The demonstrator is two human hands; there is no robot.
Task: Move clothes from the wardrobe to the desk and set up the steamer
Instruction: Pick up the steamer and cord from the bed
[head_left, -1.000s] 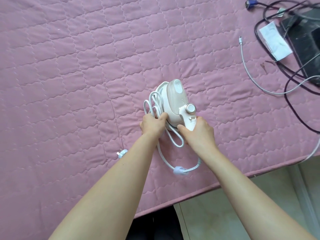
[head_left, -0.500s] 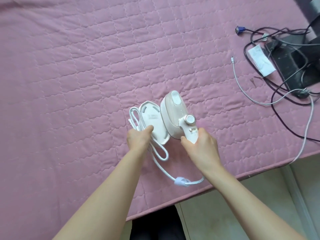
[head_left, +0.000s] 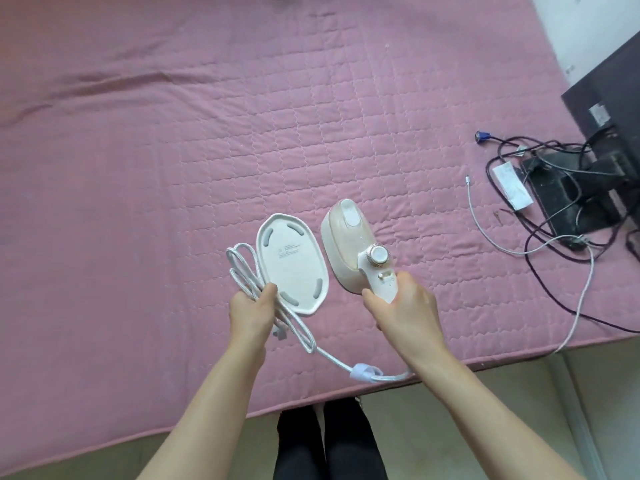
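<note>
Your right hand (head_left: pixel 405 317) grips the steamer (head_left: pixel 346 251) by its white handle, fingers (head_left: pixel 405 280) clamped round it just below the dial, the body pointing away over the pink-quilted table (head_left: pixel 138 202). Your left hand (head_left: pixel 251 313) curls round the looped cord (head_left: pixel 242 268) and, thumb on the near rim, holds the white base plate (head_left: pixel 292 265) tilted beside the steamer, apart from it. The cord trails to a strap (head_left: pixel 363 371) near the table's edge. Half a second ago the plate lay against the steamer's underside; now a gap shows between them.
</note>
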